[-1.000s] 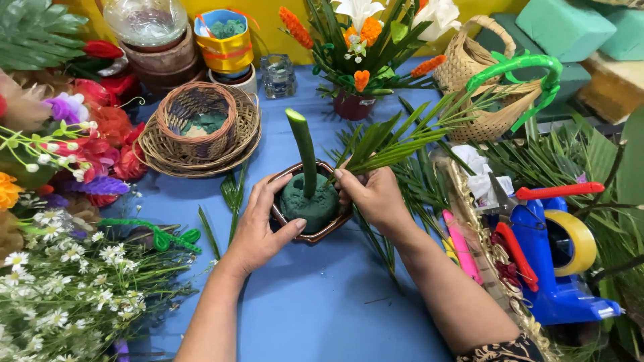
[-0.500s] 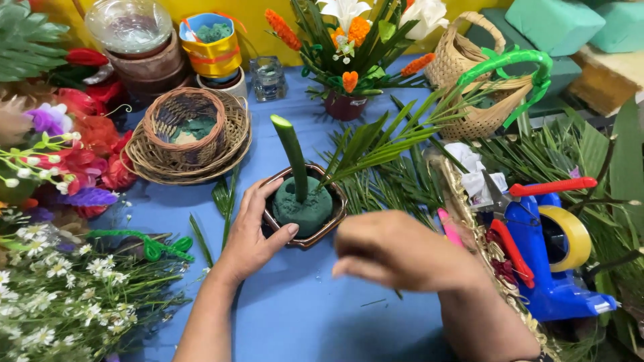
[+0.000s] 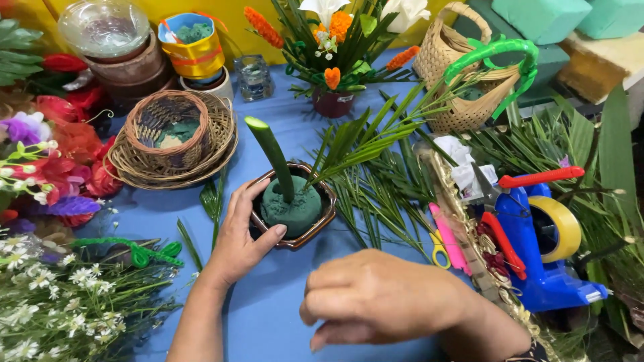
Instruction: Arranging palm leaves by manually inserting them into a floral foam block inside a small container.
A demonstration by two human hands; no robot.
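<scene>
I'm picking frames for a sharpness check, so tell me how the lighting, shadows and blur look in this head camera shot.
Head view: even, bright light with only soft shadows on the blue tablecloth; the left hand steadying the small brown pot of dark green floral foam is sharp; the right hand, close to the lens, looks slightly soft; a mild glare sits on the clear glass bowl; edges show slight wide-angle stretch.

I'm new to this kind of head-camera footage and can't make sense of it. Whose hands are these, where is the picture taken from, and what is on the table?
The camera sits on a person's head and looks down, so both hands are their own. The left hand steadies a small brown pot packed with green floral foam, with a thick green stem stuck upright in it. The right hand hovers nearer the camera, fingers curled; I can't tell whether it holds anything. On the blue table lie palm leaves, wicker baskets, flowers and a blue tape dispenser.
</scene>
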